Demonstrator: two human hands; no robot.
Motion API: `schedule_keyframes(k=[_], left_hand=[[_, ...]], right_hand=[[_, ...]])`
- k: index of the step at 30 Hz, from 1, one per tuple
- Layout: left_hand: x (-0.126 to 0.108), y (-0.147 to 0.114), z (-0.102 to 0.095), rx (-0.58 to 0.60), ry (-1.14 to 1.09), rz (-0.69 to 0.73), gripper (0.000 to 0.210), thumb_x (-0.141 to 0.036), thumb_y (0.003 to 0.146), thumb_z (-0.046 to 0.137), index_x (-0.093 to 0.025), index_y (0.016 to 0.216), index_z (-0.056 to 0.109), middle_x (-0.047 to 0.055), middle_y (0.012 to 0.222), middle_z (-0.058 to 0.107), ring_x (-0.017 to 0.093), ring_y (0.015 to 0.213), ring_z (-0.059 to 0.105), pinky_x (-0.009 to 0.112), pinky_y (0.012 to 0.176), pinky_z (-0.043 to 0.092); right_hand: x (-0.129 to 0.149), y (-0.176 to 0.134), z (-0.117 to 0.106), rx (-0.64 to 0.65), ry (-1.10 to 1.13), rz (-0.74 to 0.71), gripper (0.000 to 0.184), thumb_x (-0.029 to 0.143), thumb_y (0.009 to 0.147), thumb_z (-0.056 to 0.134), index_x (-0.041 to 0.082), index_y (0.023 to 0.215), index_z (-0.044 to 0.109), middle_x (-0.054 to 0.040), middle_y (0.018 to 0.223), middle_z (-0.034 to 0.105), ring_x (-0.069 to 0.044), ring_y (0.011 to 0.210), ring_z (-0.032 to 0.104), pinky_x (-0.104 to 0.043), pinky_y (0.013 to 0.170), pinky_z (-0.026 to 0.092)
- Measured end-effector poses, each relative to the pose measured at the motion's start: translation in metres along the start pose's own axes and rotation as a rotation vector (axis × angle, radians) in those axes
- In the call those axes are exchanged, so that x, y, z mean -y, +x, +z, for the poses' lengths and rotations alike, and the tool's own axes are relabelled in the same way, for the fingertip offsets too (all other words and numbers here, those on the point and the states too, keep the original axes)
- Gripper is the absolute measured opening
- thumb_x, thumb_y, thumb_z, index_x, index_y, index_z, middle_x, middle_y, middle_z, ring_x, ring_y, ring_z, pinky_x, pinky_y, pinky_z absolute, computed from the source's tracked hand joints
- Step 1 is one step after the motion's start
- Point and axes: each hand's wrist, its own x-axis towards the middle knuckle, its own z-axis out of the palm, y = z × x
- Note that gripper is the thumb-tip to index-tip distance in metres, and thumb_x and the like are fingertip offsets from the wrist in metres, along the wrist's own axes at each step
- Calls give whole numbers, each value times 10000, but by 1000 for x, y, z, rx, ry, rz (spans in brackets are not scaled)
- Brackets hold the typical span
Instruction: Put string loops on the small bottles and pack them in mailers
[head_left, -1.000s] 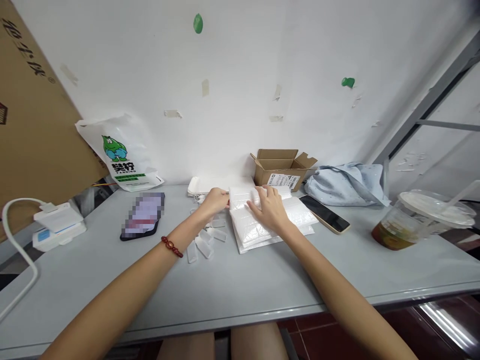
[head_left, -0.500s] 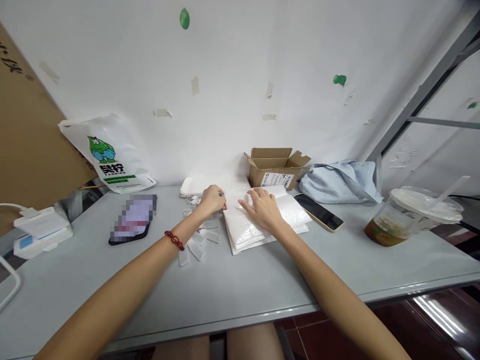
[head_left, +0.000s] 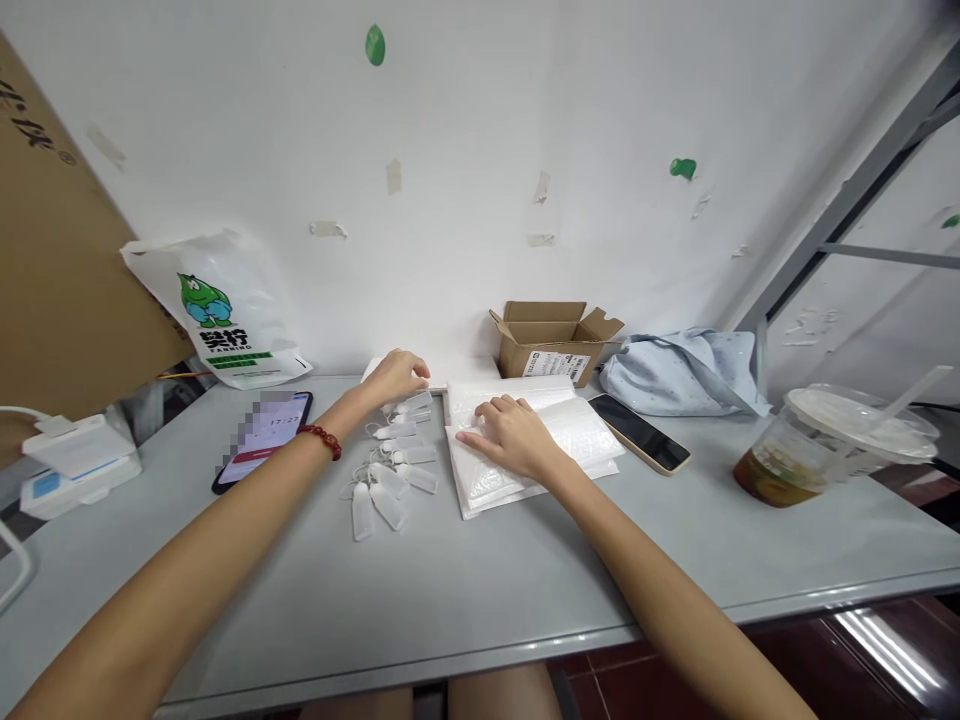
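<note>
My right hand point(head_left: 511, 437) lies with its fingers spread on a stack of white padded mailers point(head_left: 540, 470) in the middle of the desk. My left hand point(head_left: 397, 378) is over the near edge of a flat white stack point(head_left: 472, 370) by the wall. Its fingers are bent, with a small gap at the tips, and I see nothing held in them. A red bead bracelet point(head_left: 321, 440) circles the left wrist. Just below this hand lie several translucent plastic tags point(head_left: 387, 505) with white string loops, spread in a loose column left of the mailers.
An open cardboard box point(head_left: 551, 340) stands behind the mailers, beside a light blue cloth bag point(head_left: 682, 372). A dark phone point(head_left: 641, 432) and a drink cup point(head_left: 817, 450) are at right. Another phone point(head_left: 266, 435), a white printed bag point(head_left: 225, 320) and white chargers point(head_left: 79, 470) occupy the left.
My left hand has moved away from the mailers' left edge, back and left, and its pinch has loosened. More tags now show. My right hand stays on the mailers, shifted slightly nearer.
</note>
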Motion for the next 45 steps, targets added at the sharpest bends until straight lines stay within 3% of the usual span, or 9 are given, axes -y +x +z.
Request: schedule_keyframes(k=[7,13,16,20,23,27,33,37,45], left_hand=[[6,5,0,96,116,98,160,-201,695,558,-194,643,709,49,704,712,186,692,623,241,641,416],[1,0,-5,-34,244,65,207,-187,764,459,-156,775,664,126,877,689,258,811,628,315,684,433],[-3,-7,-15,-163,296,57,254,-196,838,380,-129,881,621,164,968,652,280,864,619,350,714,435],[-6,-32,-24,-463,275,77,214,-217,872,376,-144,888,577,126,922,643,242,782,623,337,688,442],[-5,-62,-19,-684,156,21,175,-261,877,413,-159,894,554,80,827,639,211,722,626,315,655,450],[-6,-95,-4,-832,34,44,148,-267,877,439,-167,887,547,62,833,637,186,727,623,311,678,485],[-19,-112,8,-919,-84,232,77,-184,865,495,-167,900,562,57,873,635,167,828,623,295,748,518],[-32,-116,14,-888,-101,335,85,-161,871,500,-168,904,578,72,936,643,177,911,621,317,804,527],[-59,-126,25,-827,-268,437,201,-83,840,526,-151,1009,612,92,1000,675,185,970,635,324,837,547]], right_hand=[[0,1,-3,3,37,81,516,594,887,379,124,989,568,-116,963,650,-225,854,601,-345,809,381],[0,2,-1,-58,35,169,516,598,877,398,122,999,557,-123,990,625,-261,936,571,-366,811,372],[-1,2,1,-65,23,149,499,585,878,411,127,999,566,-128,1000,613,-275,991,544,-374,819,370],[-2,2,4,-116,13,104,470,560,881,430,133,1017,571,-126,1008,599,-266,1001,528,-370,825,371],[-2,2,6,-197,-26,57,408,494,894,455,127,1028,571,-126,1012,594,-258,978,519,-369,821,369],[1,1,8,-395,-70,-39,331,402,913,450,115,1029,569,-127,989,599,-239,915,507,-357,783,379],[15,-1,2,-733,-133,-274,160,189,873,503,127,1003,570,-121,961,587,-211,905,490,-328,776,419],[24,-3,-1,-880,-246,-268,175,141,840,535,188,1001,581,-119,1064,554,-231,1025,461,-364,858,411],[32,-5,-3,-675,-250,-181,326,336,882,509,147,1137,580,-167,1240,533,-291,1228,400,-435,974,345]])
